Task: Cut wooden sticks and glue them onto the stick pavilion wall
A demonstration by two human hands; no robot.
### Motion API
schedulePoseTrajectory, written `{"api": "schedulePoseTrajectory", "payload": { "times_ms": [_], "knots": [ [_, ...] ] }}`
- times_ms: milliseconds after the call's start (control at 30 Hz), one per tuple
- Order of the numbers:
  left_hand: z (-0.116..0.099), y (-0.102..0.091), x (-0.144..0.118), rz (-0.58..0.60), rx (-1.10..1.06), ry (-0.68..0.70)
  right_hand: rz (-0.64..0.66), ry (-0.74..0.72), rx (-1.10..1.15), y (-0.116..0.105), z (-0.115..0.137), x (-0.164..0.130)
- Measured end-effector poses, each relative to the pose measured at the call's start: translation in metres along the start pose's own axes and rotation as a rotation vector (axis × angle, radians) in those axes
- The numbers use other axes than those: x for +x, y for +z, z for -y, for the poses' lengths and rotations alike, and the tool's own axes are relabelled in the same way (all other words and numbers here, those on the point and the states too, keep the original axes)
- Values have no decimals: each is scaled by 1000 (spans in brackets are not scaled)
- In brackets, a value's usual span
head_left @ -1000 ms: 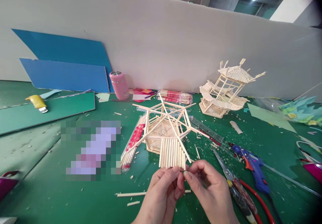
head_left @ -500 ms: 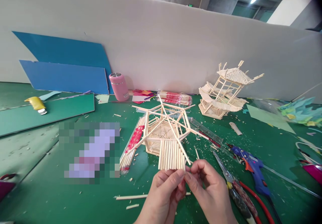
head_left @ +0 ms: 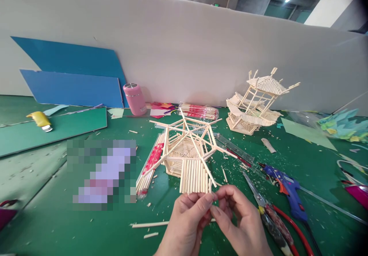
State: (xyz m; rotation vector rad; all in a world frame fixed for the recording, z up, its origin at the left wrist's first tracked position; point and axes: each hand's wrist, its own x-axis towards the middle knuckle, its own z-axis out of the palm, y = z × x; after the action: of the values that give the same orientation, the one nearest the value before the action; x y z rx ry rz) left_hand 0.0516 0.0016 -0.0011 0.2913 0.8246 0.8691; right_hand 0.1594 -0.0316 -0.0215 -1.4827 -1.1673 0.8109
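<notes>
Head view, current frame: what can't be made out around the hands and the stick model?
- What the left hand and right hand pinch between them: fingertips cover it, too small to tell.
- Flat item left of the stick model: pixelated over.
- Scissors: handles cut off by the bottom edge.
- Magenta object: cut off by the left edge.
- Glue gun cable: runs out of the frame.

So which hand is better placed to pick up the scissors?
Probably the right hand: the scissors lie just beside it on the green mat, while the left hand sits farther away, fingertips meeting the right's by the stick roof model.
</notes>
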Motion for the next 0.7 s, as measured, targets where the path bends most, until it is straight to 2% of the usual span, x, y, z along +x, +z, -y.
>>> {"api": "schedulePoseTrajectory", "payload": {
  "times_ms": [133,233,333,467,567,700],
  "knots": [
    [8,-13,0,36,131,21,75,27,-16,-15,-9,-4],
    [17,-27,-1,108,317,38,166,78,-17,-24,-15,-9],
    [26,-38,-3,181,421,30,203,52,26,-25,-17,-13],
    [30,-42,-4,192,428,-17,202,26,107,-18,-18,-20],
    [32,-43,-4,194,388,-54,145,53,173,-11,-23,-26],
    [38,-47,-4,195,290,-90,108,56,142,-4,-27,-33]
  ]
}}
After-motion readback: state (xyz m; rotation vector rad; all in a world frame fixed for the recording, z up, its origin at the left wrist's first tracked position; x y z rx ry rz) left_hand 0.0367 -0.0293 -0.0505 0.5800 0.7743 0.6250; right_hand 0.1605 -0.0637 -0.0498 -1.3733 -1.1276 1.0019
